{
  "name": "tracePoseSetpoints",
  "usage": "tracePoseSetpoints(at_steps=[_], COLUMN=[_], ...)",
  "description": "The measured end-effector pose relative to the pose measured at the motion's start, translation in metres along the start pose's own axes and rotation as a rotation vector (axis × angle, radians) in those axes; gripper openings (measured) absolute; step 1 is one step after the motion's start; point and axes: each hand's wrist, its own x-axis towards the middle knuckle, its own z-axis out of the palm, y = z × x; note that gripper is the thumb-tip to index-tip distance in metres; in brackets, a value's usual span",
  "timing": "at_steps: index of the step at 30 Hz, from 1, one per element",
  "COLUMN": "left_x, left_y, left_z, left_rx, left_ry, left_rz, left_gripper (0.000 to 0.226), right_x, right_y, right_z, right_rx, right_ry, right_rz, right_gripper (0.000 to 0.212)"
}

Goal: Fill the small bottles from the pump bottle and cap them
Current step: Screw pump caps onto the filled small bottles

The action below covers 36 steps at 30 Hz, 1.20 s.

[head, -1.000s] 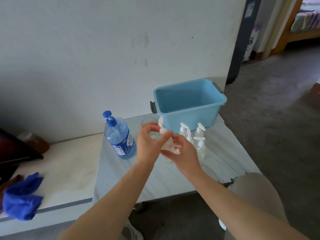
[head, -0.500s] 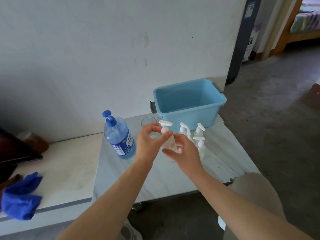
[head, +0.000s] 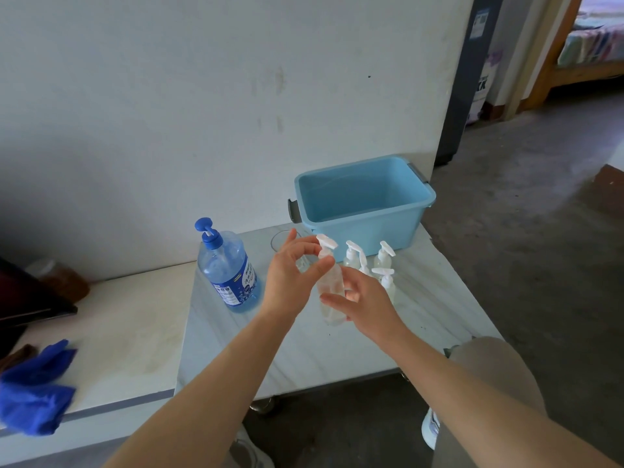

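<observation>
left hand (head: 292, 278) pinching bottle (head: 331, 292) neck, likely to twist cap (head: 326, 241) | right hand (head: 363, 304) clamps body, steadying | pump bottle (head: 227, 268) at 9 o'clock

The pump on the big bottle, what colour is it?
Blue: the pump tops the big bottle, seen in the head view.

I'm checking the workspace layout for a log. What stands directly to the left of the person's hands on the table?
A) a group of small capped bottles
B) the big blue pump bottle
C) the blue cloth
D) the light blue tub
B: the big blue pump bottle stands upright just left of the left hand, which together with the right hand holds a small bottle.
</observation>
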Motion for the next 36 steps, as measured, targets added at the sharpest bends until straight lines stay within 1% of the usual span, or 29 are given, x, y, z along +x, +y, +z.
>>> tracePoseSetpoints(at_steps=[3, 5, 7, 8, 10, 12, 14, 15, 18, 19, 21, 24, 27, 31, 36], left_x=[-0.003, -0.005, -0.007, -0.007, -0.01, -0.013, -0.016, -0.016, -0.016, -0.016, -0.017, -0.019, -0.022, -0.025, -0.029], left_y=[0.001, 0.003, 0.004, 0.004, 0.004, 0.003, 0.0, -0.003, -0.01, -0.012, -0.013, -0.015, -0.015, -0.017, -0.027], left_z=[-0.002, -0.004, -0.003, -0.002, 0.002, 0.005, 0.006, 0.004, -0.003, -0.005, -0.009, -0.014, -0.017, -0.021, -0.026], left_rx=[-0.049, -0.06, -0.076, -0.072, -0.052, -0.017, 0.043, 0.067, 0.118, 0.12, 0.077, -0.006, -0.057, -0.083, -0.125], left_ry=[-0.065, -0.077, -0.006, 0.043, 0.113, 0.116, 0.106, 0.104, 0.063, 0.04, -0.005, -0.044, -0.113, -0.206, -0.306], left_rz=[-0.025, -0.062, -0.103, -0.106, -0.065, -0.002, 0.034, 0.042, 0.043, 0.042, 0.031, 0.007, 0.01, -0.028, -0.059], left_gripper=[0.005, 0.002, 0.004, 0.007, 0.011, 0.011, 0.012, 0.013, 0.013, 0.013, 0.012, 0.012, 0.014, 0.018, 0.021], right_x=[0.0, 0.0, -0.002, -0.002, -0.004, -0.004, -0.003, -0.003, -0.002, -0.002, -0.002, -0.003, -0.003, -0.006, -0.008], right_y=[-0.004, -0.003, -0.003, -0.002, -0.002, -0.001, 0.001, 0.003, 0.006, 0.006, 0.002, -0.003, -0.003, -0.003, 0.0], right_z=[-0.006, -0.007, -0.004, -0.001, 0.008, 0.015, 0.017, 0.017, 0.017, 0.016, 0.014, 0.011, 0.01, 0.008, 0.006], right_rx=[0.02, 0.027, -0.01, -0.042, -0.113, -0.152, -0.153, -0.152, -0.114, -0.093, -0.056, 0.006, 0.026, 0.049, 0.04], right_ry=[-0.092, -0.104, -0.068, -0.043, 0.029, 0.123, 0.147, 0.123, 0.023, -0.006, -0.071, -0.169, -0.226, -0.283, -0.361], right_rz=[0.025, 0.033, 0.029, 0.025, 0.009, -0.033, -0.047, -0.041, -0.033, -0.035, -0.02, 0.035, 0.06, 0.089, 0.117], right_gripper=[0.029, 0.029, 0.034, 0.04, 0.051, 0.045, 0.034, 0.032, 0.04, 0.038, 0.03, 0.028, 0.032, 0.038, 0.034])
